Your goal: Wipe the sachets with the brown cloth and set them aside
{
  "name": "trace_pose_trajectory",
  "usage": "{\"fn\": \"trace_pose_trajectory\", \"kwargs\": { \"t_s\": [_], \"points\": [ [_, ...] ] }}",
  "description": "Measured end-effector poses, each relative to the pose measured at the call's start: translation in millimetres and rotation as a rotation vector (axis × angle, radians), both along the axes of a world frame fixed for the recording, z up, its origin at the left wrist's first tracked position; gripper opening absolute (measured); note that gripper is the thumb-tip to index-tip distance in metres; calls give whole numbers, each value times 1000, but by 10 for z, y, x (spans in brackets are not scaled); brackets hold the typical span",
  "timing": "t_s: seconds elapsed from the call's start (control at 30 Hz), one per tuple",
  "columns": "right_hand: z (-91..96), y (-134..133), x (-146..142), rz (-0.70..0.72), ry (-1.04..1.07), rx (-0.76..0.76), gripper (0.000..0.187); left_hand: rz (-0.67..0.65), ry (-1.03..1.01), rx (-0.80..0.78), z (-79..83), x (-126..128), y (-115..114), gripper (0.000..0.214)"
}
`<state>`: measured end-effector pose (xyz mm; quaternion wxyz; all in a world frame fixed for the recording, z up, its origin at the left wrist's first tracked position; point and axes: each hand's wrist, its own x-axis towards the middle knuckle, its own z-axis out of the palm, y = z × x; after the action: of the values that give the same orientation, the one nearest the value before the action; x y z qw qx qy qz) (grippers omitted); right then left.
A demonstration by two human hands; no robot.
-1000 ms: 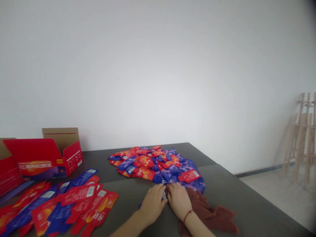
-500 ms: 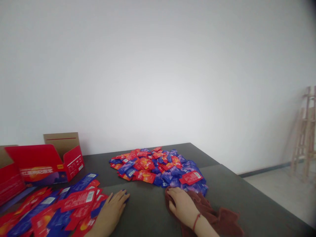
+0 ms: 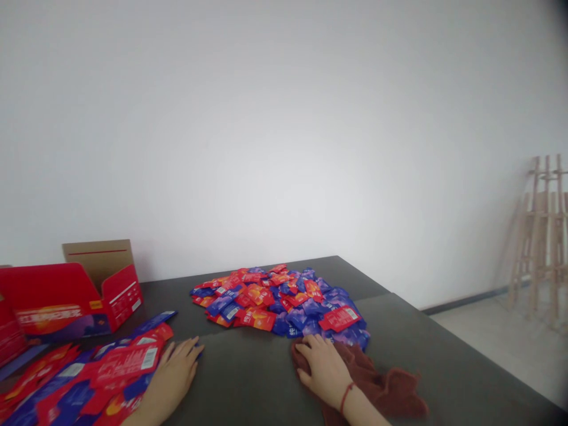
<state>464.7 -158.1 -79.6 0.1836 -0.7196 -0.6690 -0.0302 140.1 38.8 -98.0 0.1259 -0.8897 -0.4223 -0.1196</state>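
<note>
My left hand (image 3: 171,376) lies flat with fingers stretched out on the right edge of a spread of long red and blue packets (image 3: 84,378) at the left. My right hand (image 3: 323,370) rests palm down, fingers apart, on a dark red cloth (image 3: 386,390) on the dark table (image 3: 248,378). Its fingertips reach the near edge of a heap of small red and blue sachets (image 3: 284,299) in the middle of the table.
An open red cardboard box (image 3: 71,293) with a brown flap stands at the back left, another red box edge at the far left. Wooden easels (image 3: 541,236) lean against the white wall at the right, beyond the table's edge.
My left hand has left the sachet heap and moved left onto the spread of long packets. My right hand has shifted onto the cloth and stayed near the heap.
</note>
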Motion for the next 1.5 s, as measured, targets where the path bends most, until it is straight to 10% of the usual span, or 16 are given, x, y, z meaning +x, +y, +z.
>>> {"fn": "trace_pose_trajectory", "kwargs": {
  "t_s": [0.4,0.6,0.87,1.17,1.5],
  "points": [
    [0,-6,-2,195,131,13,37,-235,50,2,273,1683,-157,55],
    [-69,-49,110,173,178,6,61,-246,86,-21,174,1496,-460,45],
    [89,27,284,-156,180,121,37,-398,-110,-351,166,1385,-1139,45],
    [-11,-20,-106,102,3,2,40,-386,-437,-453,0,842,-906,24],
    [326,-116,-225,-132,-76,2,37,-318,-259,-445,118,968,-1020,11]
  ]
}}
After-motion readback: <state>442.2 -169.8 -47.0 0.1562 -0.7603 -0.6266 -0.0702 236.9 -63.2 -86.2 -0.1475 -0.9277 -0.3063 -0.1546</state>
